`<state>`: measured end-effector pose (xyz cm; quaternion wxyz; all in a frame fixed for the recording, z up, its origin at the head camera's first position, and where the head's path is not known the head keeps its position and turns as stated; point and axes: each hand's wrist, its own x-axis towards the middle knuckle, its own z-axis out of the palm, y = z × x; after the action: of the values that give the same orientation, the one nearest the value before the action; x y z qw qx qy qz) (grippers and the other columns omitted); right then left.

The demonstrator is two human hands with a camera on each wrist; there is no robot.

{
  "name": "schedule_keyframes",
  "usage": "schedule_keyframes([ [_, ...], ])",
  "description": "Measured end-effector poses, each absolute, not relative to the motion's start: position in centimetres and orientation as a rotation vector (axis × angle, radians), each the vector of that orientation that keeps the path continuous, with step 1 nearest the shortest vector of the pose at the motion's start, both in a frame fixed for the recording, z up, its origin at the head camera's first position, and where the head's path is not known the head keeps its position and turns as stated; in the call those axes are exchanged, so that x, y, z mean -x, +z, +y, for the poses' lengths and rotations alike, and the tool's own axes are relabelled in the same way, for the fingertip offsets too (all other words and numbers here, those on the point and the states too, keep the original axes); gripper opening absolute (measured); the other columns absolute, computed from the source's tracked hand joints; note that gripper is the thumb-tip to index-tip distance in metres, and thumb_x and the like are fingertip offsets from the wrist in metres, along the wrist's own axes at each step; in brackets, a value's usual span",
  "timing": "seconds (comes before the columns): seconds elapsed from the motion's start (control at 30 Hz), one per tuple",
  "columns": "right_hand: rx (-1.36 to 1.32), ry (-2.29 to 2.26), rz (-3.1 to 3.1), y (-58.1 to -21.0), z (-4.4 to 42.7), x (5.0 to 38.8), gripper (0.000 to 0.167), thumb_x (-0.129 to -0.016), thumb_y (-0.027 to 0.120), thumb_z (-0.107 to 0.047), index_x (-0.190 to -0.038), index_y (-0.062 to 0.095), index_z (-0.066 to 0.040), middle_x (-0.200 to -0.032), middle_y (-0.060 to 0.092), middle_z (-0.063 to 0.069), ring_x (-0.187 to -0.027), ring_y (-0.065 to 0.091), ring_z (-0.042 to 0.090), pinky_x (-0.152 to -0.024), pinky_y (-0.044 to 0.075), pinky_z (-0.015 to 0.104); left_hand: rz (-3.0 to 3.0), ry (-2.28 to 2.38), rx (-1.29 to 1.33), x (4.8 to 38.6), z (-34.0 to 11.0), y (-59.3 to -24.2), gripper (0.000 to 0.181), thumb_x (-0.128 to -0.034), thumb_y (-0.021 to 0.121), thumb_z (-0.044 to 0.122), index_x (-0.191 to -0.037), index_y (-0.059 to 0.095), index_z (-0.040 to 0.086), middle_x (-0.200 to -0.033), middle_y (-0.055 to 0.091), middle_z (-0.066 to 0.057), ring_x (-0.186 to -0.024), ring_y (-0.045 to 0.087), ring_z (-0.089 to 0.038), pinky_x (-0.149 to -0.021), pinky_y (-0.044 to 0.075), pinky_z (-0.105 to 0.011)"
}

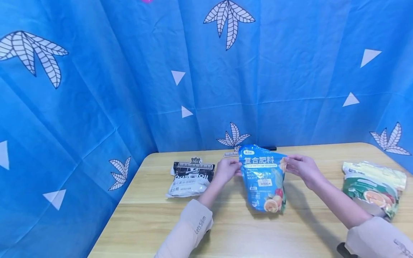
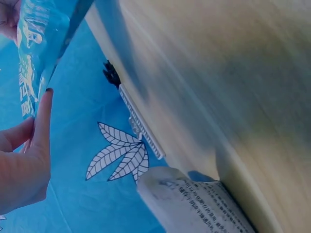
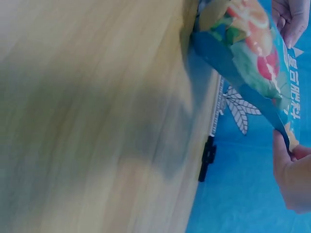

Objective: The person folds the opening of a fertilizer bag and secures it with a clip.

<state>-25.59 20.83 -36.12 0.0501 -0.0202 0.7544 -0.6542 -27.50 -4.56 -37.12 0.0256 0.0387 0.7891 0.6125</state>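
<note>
A blue fertilizer pouch with fruit printed on it stands upright over the middle of the table. My left hand pinches its left edge near the top. On the opposite edge, my right hand pinches the upper corner. The left wrist view shows the thumb and fingers of the left hand on the pouch edge. From the right wrist, the pouch appears bulging, its corner between the thumb and fingers of the right hand. The pouch partly hides a clear ruler-like clip behind it.
To the left lies a black and white bag with a similar clip across its top. A green and white pouch with fruit pictures lies at the right. A small black object sits at the back edge, before the blue curtain.
</note>
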Motion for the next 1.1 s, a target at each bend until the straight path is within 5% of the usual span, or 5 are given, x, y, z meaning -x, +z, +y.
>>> schedule_keyframes([
  [0.33, 0.175, -2.167, 2.303, -35.3, 21.0, 25.5, 0.030, -0.095, 0.051, -0.014, -0.113, 0.047, 0.011, -0.088, 0.061, -0.009, -0.083, 0.062, 0.002, -0.078, 0.047, 0.016, 2.478, 2.041, -0.220, 27.5, -4.5, -36.2, 0.016, -0.0868, 0.060, 0.003, -0.100, 0.066, -0.005, -0.091, 0.067, -0.014, -0.075, 0.066, -0.019, -0.069, 0.053, -0.028],
  [0.77, 0.296, -2.386, 2.174, -36.1, 21.1, 25.2, 0.006, -0.092, 0.056, -0.007, -0.095, 0.060, -0.004, -0.087, 0.064, -0.005, -0.082, 0.064, 0.005, -0.077, 0.047, 0.016, 2.513, 2.040, -0.352, 27.6, -5.1, -36.8, 0.017, -0.0857, 0.064, 0.008, -0.099, 0.068, -0.001, -0.096, 0.067, -0.010, -0.083, 0.066, -0.017, -0.074, 0.051, -0.024],
  [0.93, 0.316, -2.308, 2.248, -36.4, 21.5, 24.6, 0.009, -0.092, 0.057, -0.011, -0.096, 0.058, -0.003, -0.088, 0.062, -0.005, -0.083, 0.063, 0.005, -0.077, 0.046, 0.015, 2.571, 1.887, -0.477, 27.5, -5.9, -37.1, 0.023, -0.0839, 0.067, 0.020, -0.100, 0.069, 0.003, -0.097, 0.067, -0.006, -0.087, 0.064, -0.014, -0.076, 0.050, -0.025],
  [1.1, 0.330, -2.075, 2.524, -35.9, 21.1, 24.3, 0.029, -0.094, 0.055, -0.020, -0.110, 0.053, 0.004, -0.099, 0.061, 0.001, -0.089, 0.061, 0.005, -0.078, 0.045, 0.013, 2.561, 1.856, -0.476, 27.5, -6.4, -37.1, 0.030, -0.0842, 0.067, 0.024, -0.106, 0.066, 0.004, -0.100, 0.066, -0.005, -0.089, 0.063, -0.014, -0.077, 0.050, -0.026],
])
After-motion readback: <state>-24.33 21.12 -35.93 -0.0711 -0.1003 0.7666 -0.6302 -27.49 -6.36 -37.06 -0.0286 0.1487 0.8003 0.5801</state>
